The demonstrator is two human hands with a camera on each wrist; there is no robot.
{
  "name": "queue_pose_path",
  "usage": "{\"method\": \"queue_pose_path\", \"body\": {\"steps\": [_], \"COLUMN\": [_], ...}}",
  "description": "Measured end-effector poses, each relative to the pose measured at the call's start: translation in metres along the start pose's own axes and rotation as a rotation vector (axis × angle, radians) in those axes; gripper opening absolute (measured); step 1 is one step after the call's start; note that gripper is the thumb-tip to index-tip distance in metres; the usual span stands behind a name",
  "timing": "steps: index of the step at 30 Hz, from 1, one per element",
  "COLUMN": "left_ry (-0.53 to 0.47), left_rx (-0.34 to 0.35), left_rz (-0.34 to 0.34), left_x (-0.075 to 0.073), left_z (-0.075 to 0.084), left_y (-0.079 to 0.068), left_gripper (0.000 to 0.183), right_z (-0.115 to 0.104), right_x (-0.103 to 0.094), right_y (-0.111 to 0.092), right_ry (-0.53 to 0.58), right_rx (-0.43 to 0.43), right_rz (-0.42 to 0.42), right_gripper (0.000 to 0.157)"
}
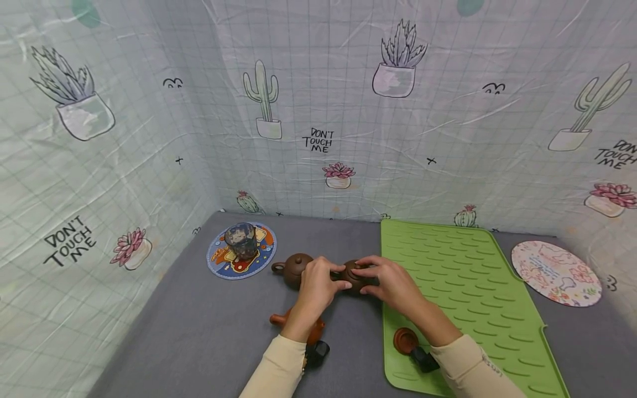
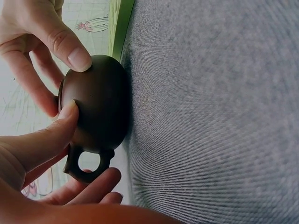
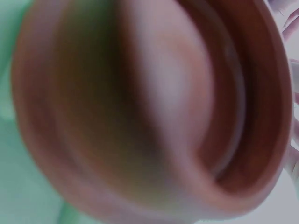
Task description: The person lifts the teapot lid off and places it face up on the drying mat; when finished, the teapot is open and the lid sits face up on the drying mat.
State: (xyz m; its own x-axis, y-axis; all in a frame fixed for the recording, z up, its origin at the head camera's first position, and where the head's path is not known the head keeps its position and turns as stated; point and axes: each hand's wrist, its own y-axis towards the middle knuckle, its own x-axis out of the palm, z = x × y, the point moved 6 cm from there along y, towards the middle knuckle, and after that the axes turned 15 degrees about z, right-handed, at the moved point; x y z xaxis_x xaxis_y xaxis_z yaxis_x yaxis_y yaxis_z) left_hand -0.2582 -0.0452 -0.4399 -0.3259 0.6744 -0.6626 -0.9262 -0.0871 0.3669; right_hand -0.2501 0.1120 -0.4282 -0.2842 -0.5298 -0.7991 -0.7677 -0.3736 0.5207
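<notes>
A dark brown clay teapot point(image 2: 100, 102) sits on the grey cloth between both hands, its ring handle point(image 2: 88, 163) toward the left hand. My left hand point(image 1: 317, 283) holds it from the left, thumb on the body and fingers curled around behind the handle. From the right, my right hand point(image 1: 390, 281) grips the body and upper side between thumb and fingers. Another brown teapot point(image 1: 294, 271) with a knobbed lid stands just left of the left hand. Below, an orange-brown teapot point(image 1: 316, 330) is partly hidden by the left forearm.
A ribbed green mat point(image 1: 463, 276) lies on the right, bearing a round reddish clay piece point(image 1: 405, 340) that looms blurred in the right wrist view. A dark patterned cup point(image 1: 241, 240) stands on a blue round mat point(image 1: 219, 265). At far right is a pink oval mat point(image 1: 557, 273).
</notes>
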Motion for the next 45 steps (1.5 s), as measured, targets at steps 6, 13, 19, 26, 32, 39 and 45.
{"method": "queue_pose_path", "body": {"steps": [6, 13, 19, 26, 32, 39, 45], "left_ry": [-0.001, -0.008, -0.017, -0.023, -0.018, -0.023, -0.029], "left_rx": [-0.016, -0.025, -0.044, -0.041, -0.04, -0.039, -0.036], "left_rz": [-0.006, -0.004, -0.009, -0.006, 0.005, 0.006, 0.008], "left_x": [0.001, 0.001, 0.001, -0.001, -0.001, -0.001, -0.002], "left_z": [-0.001, -0.001, -0.002, -0.001, -0.001, -0.001, -0.001], "left_y": [0.0, 0.0, 0.001, 0.001, 0.001, 0.0, 0.0], "left_gripper": [0.034, 0.033, 0.033, 0.033, 0.035, 0.034, 0.034], "right_z": [-0.002, -0.005, -0.007, -0.004, 0.001, 0.002, 0.002], "right_x": [-0.006, -0.02, -0.03, -0.035, -0.039, -0.044, -0.046], "right_y": [0.002, 0.009, 0.011, 0.011, 0.011, 0.009, 0.007], "right_ry": [0.007, -0.004, -0.008, 0.036, 0.108, 0.108, 0.131], "right_rx": [-0.019, -0.046, -0.048, 0.008, 0.064, 0.076, 0.057], "right_rz": [0.035, 0.098, 0.144, 0.183, 0.208, 0.228, 0.238], "right_gripper": [0.046, 0.042, 0.037, 0.036, 0.036, 0.034, 0.021]}}
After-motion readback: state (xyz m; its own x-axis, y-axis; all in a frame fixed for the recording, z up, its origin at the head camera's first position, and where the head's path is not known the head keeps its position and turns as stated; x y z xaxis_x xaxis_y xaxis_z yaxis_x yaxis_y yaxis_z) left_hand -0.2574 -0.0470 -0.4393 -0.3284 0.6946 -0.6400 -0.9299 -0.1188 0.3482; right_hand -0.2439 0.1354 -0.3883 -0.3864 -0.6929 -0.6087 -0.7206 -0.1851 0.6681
